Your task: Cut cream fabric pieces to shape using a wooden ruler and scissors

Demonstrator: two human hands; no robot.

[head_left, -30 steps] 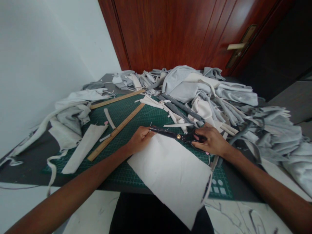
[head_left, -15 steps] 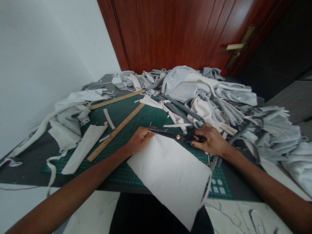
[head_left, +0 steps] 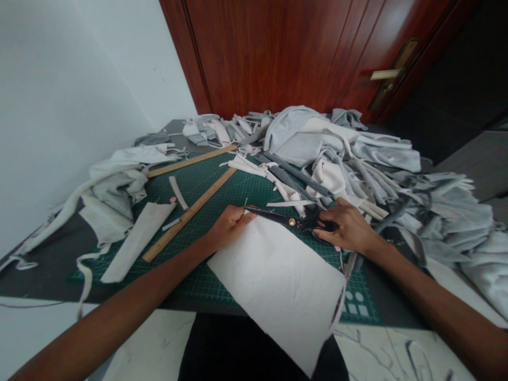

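A white piece of fabric [head_left: 281,280] hangs from my left hand [head_left: 230,226], which pinches its upper left corner. Its lower part drapes over the table's front edge above my lap. My right hand [head_left: 347,225] is wrapped around the handles of black scissors [head_left: 292,222] with a brass pivot. The blades lie along the fabric's top edge, their tips at my left thumb and fingers. From the fabric's right side a narrow strip [head_left: 343,296] dangles. Both hands are above the green cutting mat [head_left: 206,180].
Two wooden rulers [head_left: 188,216] lie on the mat. Left of them are a cream fabric piece [head_left: 137,243] and crumpled cloth [head_left: 113,196]. Heaps of grey and white scraps [head_left: 305,137] line the back and right of the dark table [head_left: 35,280]. Behind stands a wooden door [head_left: 273,58].
The scissor blades look slightly more closed at the fabric's top edge, near my left fingers. Both hands keep their holds and the fabric hangs almost as before.
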